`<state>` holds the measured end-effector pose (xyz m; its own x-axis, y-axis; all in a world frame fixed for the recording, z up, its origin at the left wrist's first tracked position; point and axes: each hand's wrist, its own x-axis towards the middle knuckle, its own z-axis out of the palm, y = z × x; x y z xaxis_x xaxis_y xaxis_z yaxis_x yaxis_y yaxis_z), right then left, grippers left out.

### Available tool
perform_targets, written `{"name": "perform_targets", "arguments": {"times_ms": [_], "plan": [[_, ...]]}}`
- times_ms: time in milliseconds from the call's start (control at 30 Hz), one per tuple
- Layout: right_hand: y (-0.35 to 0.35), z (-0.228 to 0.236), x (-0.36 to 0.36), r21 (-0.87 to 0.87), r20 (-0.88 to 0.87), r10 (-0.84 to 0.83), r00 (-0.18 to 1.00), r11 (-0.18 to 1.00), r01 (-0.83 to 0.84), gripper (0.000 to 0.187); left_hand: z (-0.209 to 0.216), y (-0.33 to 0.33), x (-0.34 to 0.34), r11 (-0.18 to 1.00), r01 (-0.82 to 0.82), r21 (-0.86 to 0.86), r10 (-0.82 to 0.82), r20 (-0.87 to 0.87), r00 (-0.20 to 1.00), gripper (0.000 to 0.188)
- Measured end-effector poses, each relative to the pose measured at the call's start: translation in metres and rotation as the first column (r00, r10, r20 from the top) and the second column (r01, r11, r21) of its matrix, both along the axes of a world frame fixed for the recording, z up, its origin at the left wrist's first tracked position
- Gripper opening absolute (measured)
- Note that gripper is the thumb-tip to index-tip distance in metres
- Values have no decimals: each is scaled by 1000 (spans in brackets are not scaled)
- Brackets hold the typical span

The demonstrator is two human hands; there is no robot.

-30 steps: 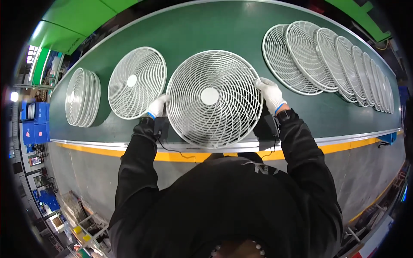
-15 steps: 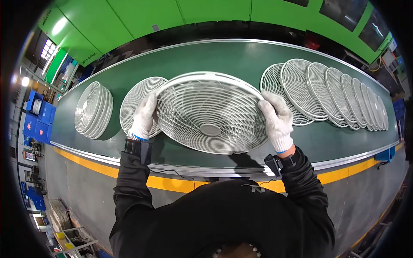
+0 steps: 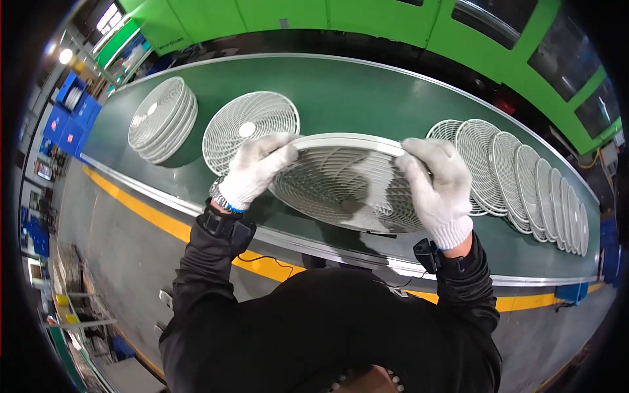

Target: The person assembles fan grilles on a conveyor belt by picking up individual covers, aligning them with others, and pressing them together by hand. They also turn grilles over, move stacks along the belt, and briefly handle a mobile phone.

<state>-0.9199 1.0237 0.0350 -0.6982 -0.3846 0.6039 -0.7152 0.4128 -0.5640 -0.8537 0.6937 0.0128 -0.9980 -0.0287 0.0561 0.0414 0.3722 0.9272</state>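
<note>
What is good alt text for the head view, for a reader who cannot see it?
A person's white-gloved left grip and right grip hold a tilted round white grille by its rim at a green table. To the left lie a grille stack and a single grille; to the right, a row of overlapping grilles.

Green table (image 3: 354,85), stacked white grilles (image 3: 157,123), lone grille (image 3: 247,129), overlapping grilles (image 3: 526,183)
</note>
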Motion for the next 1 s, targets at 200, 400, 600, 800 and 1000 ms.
{"name": "perform_targets", "arguments": {"times_ms": [200,400,600,800,1000], "plan": [[11,0,12,57,2,40,999,998,-40,19,-5,14,20,999,-25,-24,26,26,999,45],[73,-64,22,-89,42,97,994,992,-93,31,-45,-7,67,976,159,152,-166,40,985,47],[78,-152,42,-191,480,-340,809,859,475,44,-142,-96,42,754,-506,419,498,137,856,33],[91,-183,98,268,638,-562,526,803,532,47,-269,-234,-8,314,-562,765,645,263,718,40],[79,-213,139,375,668,-571,478,813,446,49,-351,-333,-8,176,-766,618,703,466,537,52]]}}
